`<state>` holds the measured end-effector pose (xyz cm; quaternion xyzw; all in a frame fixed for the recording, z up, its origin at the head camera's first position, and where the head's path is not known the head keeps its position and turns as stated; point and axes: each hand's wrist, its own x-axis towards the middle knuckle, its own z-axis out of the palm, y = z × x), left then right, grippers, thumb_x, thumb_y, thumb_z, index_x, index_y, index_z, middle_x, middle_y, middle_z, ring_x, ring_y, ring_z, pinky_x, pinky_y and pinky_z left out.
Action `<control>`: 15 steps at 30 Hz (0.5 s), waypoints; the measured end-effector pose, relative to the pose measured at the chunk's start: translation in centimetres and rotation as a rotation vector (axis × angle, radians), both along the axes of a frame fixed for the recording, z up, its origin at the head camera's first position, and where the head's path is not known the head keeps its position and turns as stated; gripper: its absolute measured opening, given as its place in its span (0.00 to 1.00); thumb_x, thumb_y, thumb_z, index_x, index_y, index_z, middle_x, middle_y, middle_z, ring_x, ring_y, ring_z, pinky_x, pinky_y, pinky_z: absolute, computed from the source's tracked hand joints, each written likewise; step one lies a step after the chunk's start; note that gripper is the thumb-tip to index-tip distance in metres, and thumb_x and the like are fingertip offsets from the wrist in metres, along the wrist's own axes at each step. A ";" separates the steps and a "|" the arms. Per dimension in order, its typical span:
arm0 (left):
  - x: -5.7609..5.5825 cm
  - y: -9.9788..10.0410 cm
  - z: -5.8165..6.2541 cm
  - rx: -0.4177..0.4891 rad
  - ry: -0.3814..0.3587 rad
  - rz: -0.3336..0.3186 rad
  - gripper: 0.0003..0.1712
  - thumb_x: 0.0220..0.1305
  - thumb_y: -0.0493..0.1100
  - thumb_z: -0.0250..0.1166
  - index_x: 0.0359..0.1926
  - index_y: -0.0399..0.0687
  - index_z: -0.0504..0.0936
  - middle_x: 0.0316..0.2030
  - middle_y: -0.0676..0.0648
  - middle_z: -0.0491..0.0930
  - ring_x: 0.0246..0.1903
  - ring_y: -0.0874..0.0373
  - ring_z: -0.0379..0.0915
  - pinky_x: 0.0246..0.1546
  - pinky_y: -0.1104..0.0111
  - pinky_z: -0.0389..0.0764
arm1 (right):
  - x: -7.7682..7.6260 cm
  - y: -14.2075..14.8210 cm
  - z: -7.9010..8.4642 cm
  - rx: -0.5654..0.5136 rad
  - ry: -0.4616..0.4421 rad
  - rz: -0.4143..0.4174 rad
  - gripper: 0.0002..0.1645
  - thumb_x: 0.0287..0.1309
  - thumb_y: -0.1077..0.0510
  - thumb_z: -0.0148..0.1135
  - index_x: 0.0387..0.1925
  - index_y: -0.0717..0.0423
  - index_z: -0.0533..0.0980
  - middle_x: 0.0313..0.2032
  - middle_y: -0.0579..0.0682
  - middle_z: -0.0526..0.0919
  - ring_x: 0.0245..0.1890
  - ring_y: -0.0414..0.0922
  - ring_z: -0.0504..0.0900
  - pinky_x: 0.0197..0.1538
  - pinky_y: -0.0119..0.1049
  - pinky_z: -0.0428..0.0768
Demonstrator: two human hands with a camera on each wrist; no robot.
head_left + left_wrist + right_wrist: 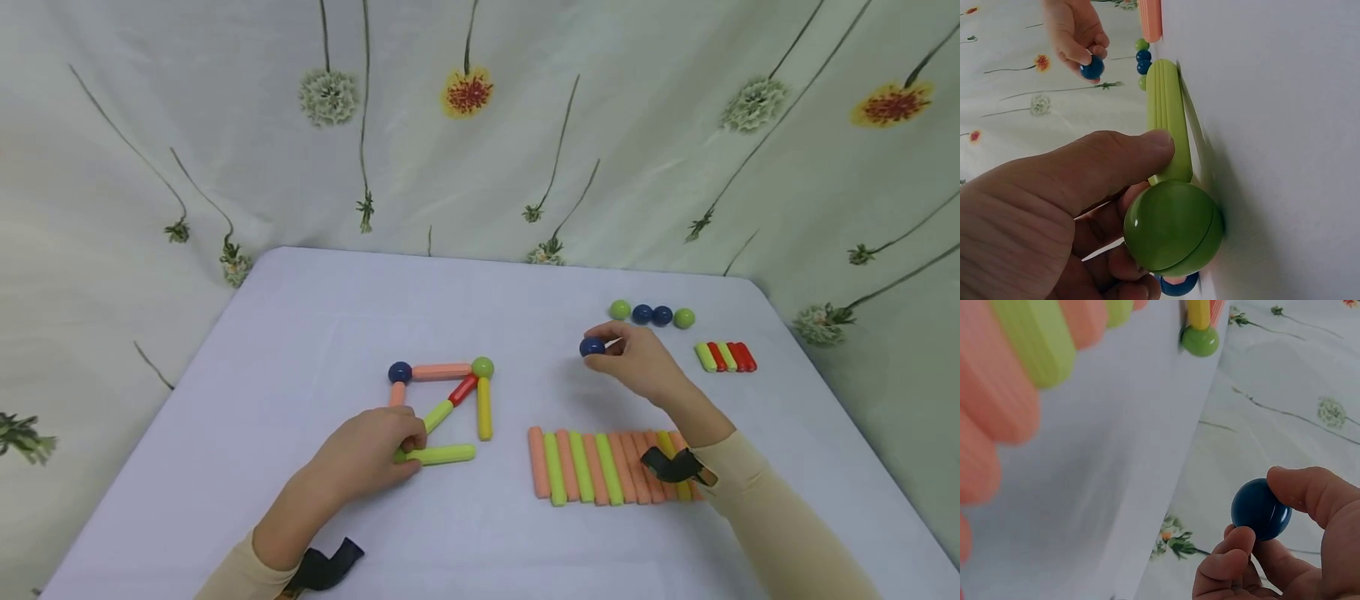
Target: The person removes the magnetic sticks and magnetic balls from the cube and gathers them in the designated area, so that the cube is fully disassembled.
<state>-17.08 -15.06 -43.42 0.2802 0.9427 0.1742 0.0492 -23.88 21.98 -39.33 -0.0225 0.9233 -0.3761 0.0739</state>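
My left hand [371, 448] pinches a light green stick [1169, 112] near its end, where it joins a green ball [1171, 228]; in the head view the hand mostly covers that ball. This corner belongs to a flat frame with a dark blue ball [400, 372], another green ball [482, 367] and a pink stick [441, 372] between them. A red stick [463, 390] and a light green one form its diagonal, and a yellow stick [484, 410] points down from the upper right corner. Raised above the table, my right hand [641, 365] holds a dark blue ball [1261, 509] between thumb and fingers.
A row of pink, light green and yellow sticks [585, 467] lies at front right, partly under my right forearm. Two green and two blue balls [642, 314] line the back right, with short red and light green sticks [726, 357] beside them. A flowered cloth hangs behind.
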 end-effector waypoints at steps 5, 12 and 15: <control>-0.1 -0.2 0.0 0.013 -0.033 -0.001 0.12 0.49 0.43 0.78 0.30 0.56 0.81 0.25 0.61 0.69 0.25 0.65 0.64 0.29 0.70 0.71 | -3.4 1.2 -0.7 0.074 0.029 -0.044 0.25 0.60 0.51 0.66 0.58 0.53 0.75 0.49 0.55 0.77 0.45 0.52 0.75 0.40 0.42 0.77; 0.1 -0.1 0.4 0.005 -0.053 0.008 0.13 0.48 0.44 0.78 0.30 0.57 0.81 0.24 0.62 0.69 0.24 0.66 0.64 0.28 0.71 0.70 | -7.9 1.4 -1.8 0.149 0.022 -0.047 0.27 0.63 0.52 0.63 0.62 0.56 0.72 0.54 0.57 0.76 0.39 0.49 0.81 0.40 0.41 0.78; 0.2 -0.1 0.5 0.007 -0.050 0.002 0.13 0.48 0.44 0.78 0.30 0.57 0.81 0.24 0.61 0.69 0.24 0.66 0.64 0.28 0.71 0.69 | -9.2 1.2 -2.0 0.198 0.011 -0.043 0.27 0.63 0.53 0.63 0.62 0.58 0.72 0.54 0.58 0.76 0.37 0.48 0.82 0.38 0.39 0.79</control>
